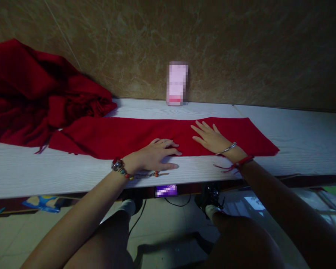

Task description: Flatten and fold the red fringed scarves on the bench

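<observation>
A long red cloth panel point(128, 130) lies spread along a white wood-grain tabletop, its right end cut at a slant. My left hand point(158, 155) rests on the cloth's near edge, fingers apart, with the thumb over the bare tabletop. Further right, my right hand point(211, 138) lies flat on the panel with its fingers spread. Neither hand grasps anything. At the left, a heaped pile of red fabric point(44, 97) touches the panel's left end, where a few loose threads hang.
A pink blurred object point(177, 84) stands at the back of the narrow tabletop point(302, 134), against a brown marbled wall point(240, 48). Below the front edge are a small blurred purple item point(166, 191), a dark cable point(141, 218) and a blue object point(42, 203).
</observation>
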